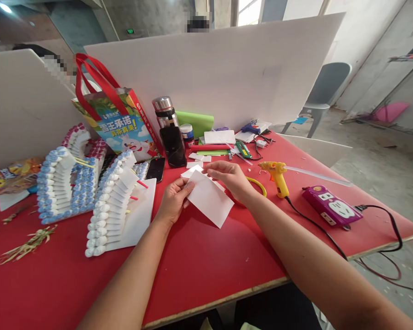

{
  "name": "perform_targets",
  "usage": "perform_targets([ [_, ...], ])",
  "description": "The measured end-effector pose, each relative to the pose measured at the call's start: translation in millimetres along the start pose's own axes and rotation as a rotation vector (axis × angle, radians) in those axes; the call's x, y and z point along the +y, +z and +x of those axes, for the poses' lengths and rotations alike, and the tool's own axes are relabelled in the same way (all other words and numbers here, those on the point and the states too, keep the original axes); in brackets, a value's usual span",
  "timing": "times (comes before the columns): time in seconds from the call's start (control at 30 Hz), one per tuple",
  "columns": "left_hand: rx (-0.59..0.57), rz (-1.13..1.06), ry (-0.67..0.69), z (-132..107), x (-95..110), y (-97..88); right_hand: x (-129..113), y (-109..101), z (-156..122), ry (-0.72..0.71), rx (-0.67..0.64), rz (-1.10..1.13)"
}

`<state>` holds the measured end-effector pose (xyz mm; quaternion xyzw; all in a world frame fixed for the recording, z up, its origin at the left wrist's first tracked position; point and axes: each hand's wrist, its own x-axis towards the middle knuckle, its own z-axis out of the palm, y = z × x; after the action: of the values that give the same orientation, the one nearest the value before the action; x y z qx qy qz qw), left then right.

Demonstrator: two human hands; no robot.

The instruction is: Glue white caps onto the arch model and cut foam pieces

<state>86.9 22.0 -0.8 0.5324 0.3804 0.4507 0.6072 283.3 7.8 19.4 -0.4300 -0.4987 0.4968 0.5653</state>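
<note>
My left hand (174,199) is closed on a blank white paper card (211,199), pinching its left corner with the thumb on top. The card is tilted above the red table. My right hand (229,176) is by the card's upper edge, its fingers stretched out to the left; whether the fingertips touch the card is hard to see. Small white card pieces (194,170) lie behind the card, partly covered. A yellow ring-shaped item (258,184) is partly hidden behind my right wrist. Right of that wrist stands a yellow glue gun (277,176) with a clear glue stick in its back.
A purple power box (330,206) with cables sits at the right. Folded white paper models with blue and white tips (110,206) stand left, near a shopping bag (124,121). A flask (165,112), phones (172,146) and a green cutter (243,149) are behind. A white board (209,78) rises at the back.
</note>
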Motion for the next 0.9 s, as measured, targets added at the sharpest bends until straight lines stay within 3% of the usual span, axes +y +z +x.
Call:
perform_targets([
  [0.17,0.026,0.0,0.011,0.7,0.6,0.3,-1.2,4.7,-6.4,0.183,-0.247,-0.123],
  [0.4,0.009,-0.028,0.046,3.2,-3.5,-1.8,1.2,-3.6,-5.1,0.209,-0.32,-0.011],
  [0.67,-0.027,-0.089,0.046,1.1,1.6,-0.2,1.9,-2.7,-3.3,0.309,-0.189,0.206],
  [0.77,-0.013,-0.094,0.04,0.0,3.1,0.0,0.9,0.7,-4.2,0.278,-0.177,0.277],
  [0.9,0.024,-0.105,0.037,0.6,4.5,-2.5,1.2,2.2,-4.5,0.226,-0.195,0.205],
])
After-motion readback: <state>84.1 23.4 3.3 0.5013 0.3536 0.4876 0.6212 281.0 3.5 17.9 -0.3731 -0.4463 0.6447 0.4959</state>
